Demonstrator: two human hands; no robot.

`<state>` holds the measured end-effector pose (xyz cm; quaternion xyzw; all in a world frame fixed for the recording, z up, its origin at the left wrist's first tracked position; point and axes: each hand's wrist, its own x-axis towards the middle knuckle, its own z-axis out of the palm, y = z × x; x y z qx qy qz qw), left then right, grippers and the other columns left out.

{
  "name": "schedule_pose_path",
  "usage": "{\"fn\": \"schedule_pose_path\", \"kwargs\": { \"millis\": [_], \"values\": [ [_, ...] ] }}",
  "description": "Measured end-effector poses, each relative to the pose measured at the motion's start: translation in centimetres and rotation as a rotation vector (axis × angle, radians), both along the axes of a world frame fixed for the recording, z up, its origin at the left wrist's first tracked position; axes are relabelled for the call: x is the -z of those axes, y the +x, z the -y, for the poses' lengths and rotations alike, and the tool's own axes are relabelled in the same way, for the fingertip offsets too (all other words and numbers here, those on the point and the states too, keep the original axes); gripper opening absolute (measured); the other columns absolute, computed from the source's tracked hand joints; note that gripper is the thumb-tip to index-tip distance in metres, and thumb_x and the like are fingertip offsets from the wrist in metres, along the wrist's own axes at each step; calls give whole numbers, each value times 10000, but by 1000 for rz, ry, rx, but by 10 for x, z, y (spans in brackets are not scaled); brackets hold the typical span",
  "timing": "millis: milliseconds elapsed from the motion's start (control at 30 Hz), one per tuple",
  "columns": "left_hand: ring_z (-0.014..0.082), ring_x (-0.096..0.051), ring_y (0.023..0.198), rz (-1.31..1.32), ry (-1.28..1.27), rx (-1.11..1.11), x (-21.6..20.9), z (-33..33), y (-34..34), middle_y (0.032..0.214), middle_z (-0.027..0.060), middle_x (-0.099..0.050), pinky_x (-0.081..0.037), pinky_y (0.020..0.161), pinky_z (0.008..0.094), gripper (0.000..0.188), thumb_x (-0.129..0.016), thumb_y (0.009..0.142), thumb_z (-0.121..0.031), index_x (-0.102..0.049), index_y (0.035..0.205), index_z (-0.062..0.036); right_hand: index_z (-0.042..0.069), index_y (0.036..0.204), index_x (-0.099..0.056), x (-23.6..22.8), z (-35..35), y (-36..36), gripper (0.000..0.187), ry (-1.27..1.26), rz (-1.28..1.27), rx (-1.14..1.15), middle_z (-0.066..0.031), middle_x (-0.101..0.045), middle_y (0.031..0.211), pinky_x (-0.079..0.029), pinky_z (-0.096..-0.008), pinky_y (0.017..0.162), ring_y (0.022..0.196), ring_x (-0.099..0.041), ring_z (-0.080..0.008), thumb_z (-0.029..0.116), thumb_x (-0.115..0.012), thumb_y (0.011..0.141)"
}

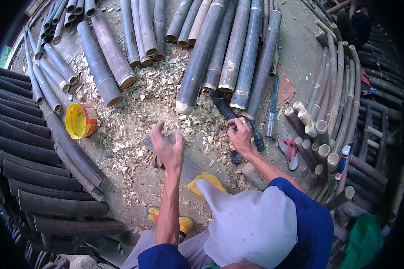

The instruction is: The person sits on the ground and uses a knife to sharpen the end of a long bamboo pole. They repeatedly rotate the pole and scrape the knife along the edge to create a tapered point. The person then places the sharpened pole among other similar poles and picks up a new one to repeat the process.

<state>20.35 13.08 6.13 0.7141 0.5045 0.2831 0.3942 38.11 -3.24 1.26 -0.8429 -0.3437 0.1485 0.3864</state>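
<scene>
My left hand (167,148) is raised over the wood chips (125,157), fingers bent and apart, with nothing visible in it. Below it lies a grey piece of wood or bamboo (191,169), partly hidden by my wrist. My right hand (240,135), a ring on one finger, has its fingers curled together near the lower ends of the bamboo poles (202,54). Whatever it may hold is too small or hidden to make out. Close by are a black handle-like part (258,140) and a black-and-yellow tool (236,157); my hand and forearm hide how they connect.
A red-and-yellow bucket (81,121) stands left of the chips. Dark bamboo lengths (63,204) line the left side. Upright cut poles (323,132) and a flip-flop (289,150) are at right. A pale cloth (251,224) hides part of my body. Another person (359,24) is far right.
</scene>
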Motion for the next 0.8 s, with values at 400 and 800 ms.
{"fn": "schedule_pose_path", "kwargs": {
  "millis": [400,800],
  "values": [
    [216,-658,799,361,-904,329,52,-78,79,953,170,-620,-567,659,338,663,-753,740,-297,-458,1226,44,-22,918,-589,-9,18,-10,180,-42,-66,16,-134,-565,839,-492,-356,660,713,-591,-236,-33,-574,739],
    [238,-661,747,637,-1049,222,40,-65,57,965,144,-618,-569,613,364,558,-731,778,-235,-479,1187,49,-12,895,-586,4,14,-14,147,-20,-108,-80,-140,-568,787,-487,-382,654,705,-594,-274,-31,-566,751]
  ]
}}
